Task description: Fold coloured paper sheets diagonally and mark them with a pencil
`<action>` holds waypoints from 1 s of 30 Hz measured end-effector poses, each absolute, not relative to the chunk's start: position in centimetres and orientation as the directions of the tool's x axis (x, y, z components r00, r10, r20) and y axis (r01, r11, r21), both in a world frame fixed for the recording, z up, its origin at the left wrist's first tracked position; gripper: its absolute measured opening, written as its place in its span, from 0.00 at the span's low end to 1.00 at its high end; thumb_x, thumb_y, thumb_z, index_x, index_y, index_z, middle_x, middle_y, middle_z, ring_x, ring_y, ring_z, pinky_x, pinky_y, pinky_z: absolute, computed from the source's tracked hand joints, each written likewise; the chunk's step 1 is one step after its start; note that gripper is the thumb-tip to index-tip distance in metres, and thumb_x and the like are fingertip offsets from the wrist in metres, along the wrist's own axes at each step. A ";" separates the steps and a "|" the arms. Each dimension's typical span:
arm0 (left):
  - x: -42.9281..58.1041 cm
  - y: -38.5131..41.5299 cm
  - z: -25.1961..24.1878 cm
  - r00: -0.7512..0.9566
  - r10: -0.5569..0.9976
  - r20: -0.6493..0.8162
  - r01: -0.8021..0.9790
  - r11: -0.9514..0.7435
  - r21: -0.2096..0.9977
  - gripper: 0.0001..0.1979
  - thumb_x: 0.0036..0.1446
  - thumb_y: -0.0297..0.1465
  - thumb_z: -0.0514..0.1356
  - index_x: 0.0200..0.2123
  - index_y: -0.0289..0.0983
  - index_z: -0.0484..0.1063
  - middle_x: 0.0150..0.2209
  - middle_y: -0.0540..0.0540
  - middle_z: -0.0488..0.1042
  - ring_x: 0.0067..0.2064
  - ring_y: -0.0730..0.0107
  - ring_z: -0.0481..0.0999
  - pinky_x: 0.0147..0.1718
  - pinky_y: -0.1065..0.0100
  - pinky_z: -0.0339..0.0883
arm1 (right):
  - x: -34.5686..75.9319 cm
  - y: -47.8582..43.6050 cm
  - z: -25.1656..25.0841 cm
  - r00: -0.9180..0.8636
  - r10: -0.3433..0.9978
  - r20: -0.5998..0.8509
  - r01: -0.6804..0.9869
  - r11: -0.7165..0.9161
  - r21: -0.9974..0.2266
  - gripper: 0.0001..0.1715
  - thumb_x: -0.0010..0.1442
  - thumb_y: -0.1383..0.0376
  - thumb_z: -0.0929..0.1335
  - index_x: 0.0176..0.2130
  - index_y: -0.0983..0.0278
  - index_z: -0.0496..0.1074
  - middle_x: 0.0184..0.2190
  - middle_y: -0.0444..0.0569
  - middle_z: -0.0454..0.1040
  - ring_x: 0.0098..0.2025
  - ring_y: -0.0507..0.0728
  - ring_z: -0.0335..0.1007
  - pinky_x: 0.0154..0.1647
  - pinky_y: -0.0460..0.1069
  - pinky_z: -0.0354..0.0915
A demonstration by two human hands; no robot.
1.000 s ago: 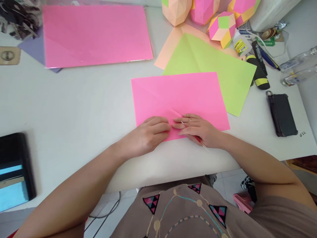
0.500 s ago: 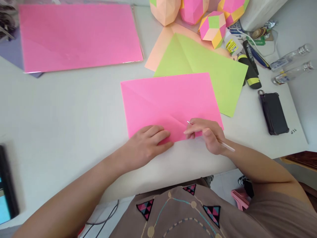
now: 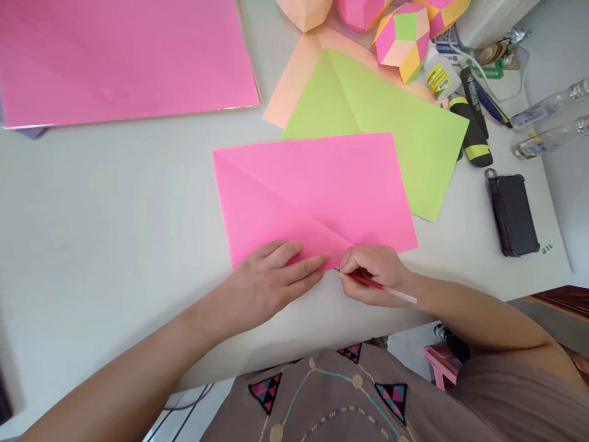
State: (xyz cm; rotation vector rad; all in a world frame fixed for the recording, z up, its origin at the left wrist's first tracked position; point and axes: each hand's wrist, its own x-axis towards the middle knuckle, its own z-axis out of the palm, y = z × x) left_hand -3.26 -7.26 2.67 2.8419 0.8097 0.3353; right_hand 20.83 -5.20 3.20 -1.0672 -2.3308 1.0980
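Note:
A pink sheet of paper (image 3: 317, 184) with a diagonal crease lies on the white table before me. My left hand (image 3: 271, 279) rests flat on its lower left part, fingers stretched out and holding nothing. Pinched in my right hand (image 3: 372, 273) is a thin red and white pen (image 3: 375, 284), its tip at the sheet's lower edge, just right of my left fingertips. Under the pink sheet's upper right side lies a green sheet (image 3: 391, 110), with a peach sheet (image 3: 285, 92) partly beneath it.
A large pink paper pack (image 3: 129, 61) lies at the upper left. Faceted paper shapes (image 3: 405, 40) and a glue bottle (image 3: 439, 77) stand at the back. Further right are a black-yellow cutter (image 3: 472, 132), a dark phone case (image 3: 513, 215) and glass bottles (image 3: 552, 138).
My right hand has closed around the pen and brought its tip to the paper's lower edge. My left fingers have stretched out further. The camera view has shifted a little.

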 end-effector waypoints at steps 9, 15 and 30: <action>-3.3 -7.2 2.7 0.826 0.535 0.174 0.495 -0.838 0.229 0.18 0.65 0.22 0.46 0.53 0.36 0.68 0.57 0.50 0.69 0.47 0.59 0.65 0.45 0.57 0.62 | 20.8 -5.1 3.0 -0.682 0.731 0.002 0.496 0.465 -0.734 0.06 0.53 0.72 0.62 0.27 0.63 0.63 0.22 0.41 0.69 0.22 0.47 0.61 0.24 0.42 0.54; -3.3 -7.2 2.7 0.825 0.536 0.176 0.494 -0.837 0.235 0.18 0.65 0.23 0.46 0.53 0.36 0.68 0.57 0.49 0.69 0.48 0.59 0.65 0.45 0.57 0.61 | 20.8 -5.1 2.9 -0.689 0.725 0.016 0.488 0.480 -0.729 0.06 0.53 0.73 0.62 0.26 0.62 0.62 0.22 0.41 0.69 0.23 0.47 0.63 0.24 0.42 0.55; -3.3 -7.3 2.7 0.816 0.550 0.177 0.497 -0.824 0.272 0.17 0.64 0.22 0.48 0.53 0.38 0.67 0.57 0.50 0.69 0.48 0.59 0.65 0.45 0.58 0.61 | 20.7 -5.1 3.0 -0.689 0.725 -0.009 0.504 0.470 -0.724 0.07 0.52 0.73 0.62 0.26 0.62 0.62 0.23 0.41 0.70 0.23 0.47 0.63 0.24 0.43 0.54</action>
